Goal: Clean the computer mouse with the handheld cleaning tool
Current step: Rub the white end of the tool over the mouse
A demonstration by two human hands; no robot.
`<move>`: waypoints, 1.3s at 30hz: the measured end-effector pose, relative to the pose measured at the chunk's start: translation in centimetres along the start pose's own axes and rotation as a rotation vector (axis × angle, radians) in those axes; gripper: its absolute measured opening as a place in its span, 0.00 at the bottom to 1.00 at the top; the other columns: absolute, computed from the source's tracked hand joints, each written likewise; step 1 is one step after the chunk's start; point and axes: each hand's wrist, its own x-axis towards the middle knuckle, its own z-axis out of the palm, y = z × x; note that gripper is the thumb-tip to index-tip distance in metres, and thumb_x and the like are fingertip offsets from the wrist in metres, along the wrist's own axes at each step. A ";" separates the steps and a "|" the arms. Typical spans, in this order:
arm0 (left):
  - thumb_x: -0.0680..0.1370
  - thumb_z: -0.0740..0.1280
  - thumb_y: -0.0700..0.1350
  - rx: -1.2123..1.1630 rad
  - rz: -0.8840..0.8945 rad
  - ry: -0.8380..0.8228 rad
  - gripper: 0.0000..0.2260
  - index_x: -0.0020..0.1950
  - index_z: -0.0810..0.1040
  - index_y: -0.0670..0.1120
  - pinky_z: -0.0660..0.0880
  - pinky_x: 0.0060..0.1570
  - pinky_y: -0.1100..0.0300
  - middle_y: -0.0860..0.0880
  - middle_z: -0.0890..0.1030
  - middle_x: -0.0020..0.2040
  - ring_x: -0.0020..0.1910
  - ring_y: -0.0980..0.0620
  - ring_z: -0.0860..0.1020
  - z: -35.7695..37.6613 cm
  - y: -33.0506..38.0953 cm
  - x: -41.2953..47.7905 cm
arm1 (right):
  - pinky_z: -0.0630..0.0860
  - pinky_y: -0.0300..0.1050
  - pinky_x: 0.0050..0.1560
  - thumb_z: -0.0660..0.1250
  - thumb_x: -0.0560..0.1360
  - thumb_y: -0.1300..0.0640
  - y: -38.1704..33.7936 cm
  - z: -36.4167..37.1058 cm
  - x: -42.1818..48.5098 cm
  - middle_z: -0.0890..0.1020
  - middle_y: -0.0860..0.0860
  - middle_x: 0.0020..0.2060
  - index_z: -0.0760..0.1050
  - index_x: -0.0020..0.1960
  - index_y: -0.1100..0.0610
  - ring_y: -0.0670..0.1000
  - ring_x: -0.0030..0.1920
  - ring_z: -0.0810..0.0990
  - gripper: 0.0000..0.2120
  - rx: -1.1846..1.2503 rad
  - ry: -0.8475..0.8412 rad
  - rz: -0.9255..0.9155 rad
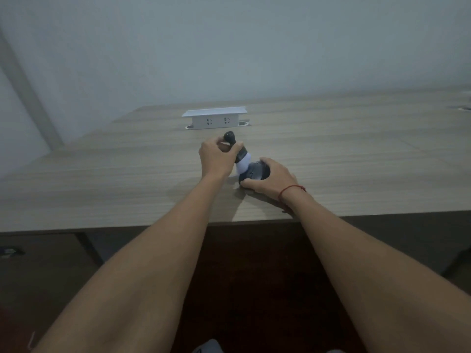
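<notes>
A dark computer mouse [256, 171] lies on the wooden desk [102, 179] near its middle. My right hand [272, 178] grips it from the right side and pins it to the desk. My left hand [216, 156] is closed around the black handle of the handheld cleaning tool [240, 159]. The tool is tilted, its dark top pointing up and away, and its white head presses against the mouse's left front. My fingers hide part of the handle and the right half of the mouse.
A white pop-up socket box [215, 118] stands on the desk behind my hands. The desk's front edge [127, 228] runs across below my forearms. A wall rises behind the desk. Another desk opening [465, 108] shows at far right.
</notes>
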 end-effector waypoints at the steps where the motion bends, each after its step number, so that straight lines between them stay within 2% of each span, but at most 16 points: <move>1: 0.71 0.75 0.46 0.031 -0.004 -0.022 0.13 0.50 0.82 0.38 0.80 0.50 0.53 0.43 0.84 0.45 0.46 0.46 0.83 0.2 -0.2 -0.1 | 0.73 0.56 0.61 0.71 0.59 0.35 0.0 0.0 0.0 0.75 0.51 0.61 0.65 0.68 0.49 0.54 0.58 0.75 0.42 0.013 -0.008 0.000; 4: 0.72 0.74 0.45 0.157 -0.023 -0.052 0.11 0.47 0.82 0.38 0.81 0.49 0.51 0.43 0.83 0.43 0.44 0.45 0.83 0.4 -1.8 -0.5 | 0.72 0.57 0.63 0.68 0.55 0.31 0.0 0.2 0.2 0.73 0.49 0.66 0.63 0.70 0.47 0.54 0.63 0.73 0.47 0.009 -0.034 -0.008; 6: 0.73 0.74 0.46 0.155 -0.007 -0.038 0.11 0.47 0.82 0.38 0.81 0.49 0.50 0.42 0.84 0.44 0.44 0.45 0.83 0.4 -2.1 -0.5 | 0.71 0.57 0.63 0.67 0.54 0.27 0.1 0.3 0.4 0.72 0.49 0.67 0.64 0.70 0.46 0.53 0.64 0.72 0.49 -0.030 -0.033 -0.023; 9: 0.74 0.72 0.47 0.069 0.074 0.033 0.12 0.48 0.82 0.38 0.79 0.47 0.56 0.42 0.84 0.44 0.43 0.48 0.82 0.5 -0.4 -0.3 | 0.72 0.56 0.61 0.64 0.53 0.22 0.2 0.3 0.8 0.73 0.50 0.63 0.66 0.69 0.45 0.53 0.61 0.72 0.49 -0.100 -0.010 -0.027; 11: 0.74 0.72 0.48 0.025 0.106 0.038 0.13 0.48 0.82 0.37 0.78 0.46 0.58 0.42 0.84 0.44 0.43 0.48 0.81 0.6 0.3 -0.3 | 0.74 0.55 0.59 0.64 0.53 0.23 0.3 0.4 0.8 0.75 0.50 0.61 0.67 0.68 0.46 0.53 0.59 0.74 0.48 -0.102 -0.007 -0.037; 15: 0.74 0.71 0.48 0.183 0.117 -0.075 0.12 0.49 0.82 0.39 0.81 0.48 0.50 0.41 0.84 0.45 0.44 0.45 0.82 0.9 -1.5 -0.3 | 0.78 0.54 0.52 0.70 0.54 0.29 0.5 0.5 0.6 0.78 0.47 0.50 0.72 0.55 0.48 0.51 0.50 0.77 0.36 -0.007 0.050 -0.030; 17: 0.75 0.71 0.48 0.255 0.123 -0.088 0.11 0.47 0.81 0.39 0.80 0.46 0.51 0.41 0.83 0.44 0.43 0.45 0.81 0.7 -2.4 -0.2 | 0.78 0.54 0.53 0.72 0.56 0.33 0.4 0.4 0.4 0.76 0.46 0.50 0.72 0.58 0.50 0.51 0.51 0.76 0.36 0.027 0.038 -0.025; 20: 0.75 0.71 0.48 0.151 0.115 0.014 0.13 0.48 0.81 0.38 0.75 0.43 0.58 0.42 0.83 0.44 0.42 0.48 0.79 0.3 -2.1 -0.1 | 0.77 0.54 0.54 0.72 0.58 0.37 0.5 0.1 0.3 0.75 0.48 0.50 0.71 0.60 0.51 0.52 0.52 0.75 0.34 0.029 0.019 -0.020; 22: 0.75 0.71 0.48 0.027 0.065 0.097 0.13 0.49 0.81 0.37 0.74 0.43 0.61 0.44 0.83 0.44 0.42 0.50 0.79 0.3 -1.2 -0.3 | 0.77 0.53 0.53 0.71 0.58 0.37 0.5 0.1 0.5 0.76 0.48 0.50 0.72 0.56 0.49 0.52 0.51 0.76 0.31 0.018 0.010 -0.034; 25: 0.75 0.71 0.48 -0.036 0.030 0.089 0.13 0.51 0.81 0.38 0.73 0.43 0.63 0.47 0.81 0.43 0.41 0.52 0.79 0.9 -0.8 -0.6 | 0.76 0.53 0.53 0.68 0.57 0.33 0.7 0.2 0.9 0.76 0.50 0.53 0.73 0.57 0.48 0.52 0.52 0.74 0.33 -0.074 0.034 -0.072; 29: 0.75 0.71 0.47 0.185 0.060 -0.049 0.11 0.49 0.80 0.39 0.77 0.44 0.55 0.45 0.81 0.44 0.42 0.48 0.79 1.0 -2.5 -0.4 | 0.76 0.54 0.55 0.68 0.56 0.32 0.7 0.5 1.0 0.73 0.51 0.57 0.70 0.63 0.49 0.53 0.55 0.72 0.39 -0.074 0.046 -0.053; 32: 0.75 0.71 0.46 0.231 0.099 -0.068 0.10 0.48 0.80 0.39 0.74 0.42 0.56 0.45 0.80 0.43 0.42 0.48 0.78 0.6 -2.9 -0.1 | 0.75 0.54 0.57 0.69 0.57 0.31 0.8 0.6 1.1 0.73 0.51 0.60 0.69 0.66 0.50 0.53 0.58 0.72 0.42 -0.079 0.044 -0.058; 34: 0.76 0.71 0.47 0.131 0.099 -0.005 0.12 0.50 0.81 0.38 0.74 0.44 0.58 0.45 0.81 0.44 0.43 0.49 0.78 0.5 -1.8 -0.2 | 0.75 0.54 0.57 0.68 0.56 0.28 0.8 0.5 1.1 0.74 0.51 0.59 0.70 0.65 0.50 0.53 0.57 0.73 0.43 -0.082 0.056 -0.061; 36: 0.76 0.70 0.48 0.024 0.086 0.075 0.13 0.50 0.81 0.37 0.74 0.43 0.60 0.44 0.82 0.44 0.43 0.49 0.79 0.7 -0.7 -0.1 | 0.77 0.53 0.54 0.69 0.55 0.29 0.9 0.5 1.1 0.76 0.49 0.55 0.73 0.60 0.49 0.51 0.53 0.75 0.39 -0.052 0.065 -0.063; 39: 0.76 0.70 0.47 0.057 0.111 -0.019 0.11 0.51 0.80 0.39 0.71 0.42 0.63 0.46 0.80 0.44 0.42 0.52 0.77 1.2 -0.7 -0.5 | 0.79 0.51 0.50 0.72 0.54 0.31 1.0 0.6 1.0 0.77 0.47 0.50 0.74 0.54 0.49 0.49 0.49 0.77 0.35 0.034 0.081 -0.052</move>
